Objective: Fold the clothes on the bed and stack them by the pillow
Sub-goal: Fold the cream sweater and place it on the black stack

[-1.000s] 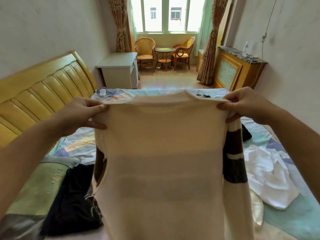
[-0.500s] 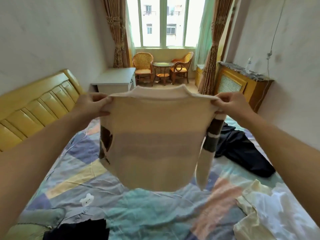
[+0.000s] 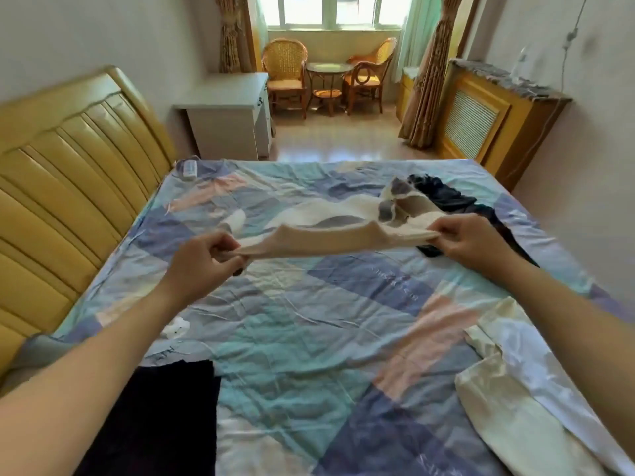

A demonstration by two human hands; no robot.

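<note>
A cream sweater (image 3: pixel 330 242) with dark striped sleeves stretches almost flat above the patchwork bed (image 3: pixel 309 331), its body trailing away toward the far side. My left hand (image 3: pixel 202 259) pinches one shoulder and my right hand (image 3: pixel 470 240) pinches the other. A dark garment (image 3: pixel 446 197) lies behind the sweater at the far right. A white and cream garment (image 3: pixel 525 383) lies crumpled at the near right. A black garment (image 3: pixel 161 420) sits at the near left, partly behind my left forearm. A sliver of pillow (image 3: pixel 34 352) shows at the left edge.
A yellow padded headboard (image 3: pixel 68 173) runs along the left. Beyond the bed stand a white nightstand (image 3: pixel 226 115), two wicker chairs (image 3: pixel 285 73) with a small round table (image 3: pixel 326 80), and a wooden radiator cover (image 3: pixel 481 118) on the right wall.
The sweater hung upright in front of me; it has swung forward and down, and now spreads nearly level over the bed. Both hands have dropped lower, still gripping the shoulders.
</note>
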